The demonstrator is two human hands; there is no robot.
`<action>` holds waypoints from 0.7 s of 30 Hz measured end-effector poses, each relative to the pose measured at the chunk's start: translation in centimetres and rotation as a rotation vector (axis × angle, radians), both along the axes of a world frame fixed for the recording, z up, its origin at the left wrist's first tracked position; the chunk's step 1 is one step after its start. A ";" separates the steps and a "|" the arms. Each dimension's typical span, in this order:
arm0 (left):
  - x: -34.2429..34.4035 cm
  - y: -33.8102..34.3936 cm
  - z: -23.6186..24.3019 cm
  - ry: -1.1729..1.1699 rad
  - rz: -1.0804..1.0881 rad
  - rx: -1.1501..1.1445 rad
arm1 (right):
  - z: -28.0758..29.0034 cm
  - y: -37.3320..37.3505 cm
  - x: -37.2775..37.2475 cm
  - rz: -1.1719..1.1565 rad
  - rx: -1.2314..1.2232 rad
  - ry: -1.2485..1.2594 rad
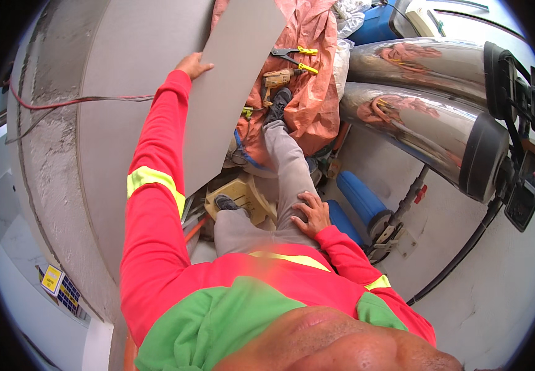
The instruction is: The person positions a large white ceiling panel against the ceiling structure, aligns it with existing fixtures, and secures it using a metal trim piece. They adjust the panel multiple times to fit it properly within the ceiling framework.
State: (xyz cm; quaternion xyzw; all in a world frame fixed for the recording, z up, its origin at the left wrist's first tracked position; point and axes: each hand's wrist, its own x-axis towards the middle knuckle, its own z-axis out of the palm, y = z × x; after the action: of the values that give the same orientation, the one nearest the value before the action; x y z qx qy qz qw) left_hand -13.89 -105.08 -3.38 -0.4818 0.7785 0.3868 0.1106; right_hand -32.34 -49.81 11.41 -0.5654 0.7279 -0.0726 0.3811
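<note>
A long, flat grey board (pixel 236 80) stands tilted in front of me on the left. My left hand (pixel 194 65) reaches out to its left edge and is closed around it, with the fingertips partly hidden. My right hand (pixel 312 214) rests on my right leg at the knee, fingers spread, holding nothing. Beyond the board's right edge lies a cordless drill (pixel 276 78) on a crumpled orange tarp (pixel 317 117). A spring clamp (pixel 289 53) with yellow tips lies just above the drill.
My feet stand on a beige plastic step (pixel 252 196) and the tarp. Two shiny metal cylinders (pixel 416 130) with black ends jut from the right, above blue filter housings (pixel 361 195) and pipes. At left, a red cable (pixel 82 101) crosses the rough wall ledge (pixel 57 167).
</note>
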 end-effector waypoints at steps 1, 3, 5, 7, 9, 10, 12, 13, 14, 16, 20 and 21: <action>-0.1 -0.9 -0.7 -0.066 0.049 -0.033 | 0.0 -0.2 -0.3 -0.009 0.009 -0.011; 0.8 -2.6 -2.2 -0.095 0.117 -0.057 | -0.1 -0.6 -0.8 -0.021 0.016 -0.024; 3.1 -3.8 -3.6 -0.089 0.140 -0.079 | -0.1 -0.9 -1.4 -0.018 0.014 -0.033; 5.7 -4.9 -4.6 -0.055 0.108 -0.093 | -0.2 -1.2 -1.8 -0.026 0.001 -0.029; 7.6 -5.8 -5.5 -0.105 0.157 -0.039 | -0.1 -1.5 -2.1 -0.037 -0.015 -0.037; 8.4 -6.0 -5.7 -0.162 0.199 0.005 | 0.0 -1.6 -2.2 -0.035 -0.009 -0.042; 8.8 -6.7 -6.4 -0.143 0.174 -0.021 | 0.0 -1.8 -2.3 -0.035 -0.003 -0.047; 8.6 -6.8 -6.8 -0.137 0.165 -0.025 | 0.0 -1.9 -2.3 -0.030 -0.005 -0.047; 8.5 -6.7 -7.1 -0.161 0.258 -0.087 | 0.0 -2.0 -2.3 -0.025 -0.008 -0.042; 7.9 -5.7 -7.8 -0.197 0.443 -0.201 | -0.2 -2.1 -2.3 -0.022 -0.017 -0.025; 7.2 1.0 -7.7 0.160 0.462 -0.532 | 0.0 -2.6 -2.1 -0.031 -0.019 -0.033; 6.9 3.6 -7.5 0.306 0.480 -0.480 | 0.0 -2.8 -2.1 -0.020 -0.029 -0.030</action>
State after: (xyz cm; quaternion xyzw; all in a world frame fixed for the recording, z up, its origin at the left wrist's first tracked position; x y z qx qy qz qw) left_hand -7.03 -101.48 -10.87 -0.5996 0.7194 0.2757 -0.2168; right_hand -34.40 -52.65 11.42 -0.5624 0.7265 -0.0952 0.3832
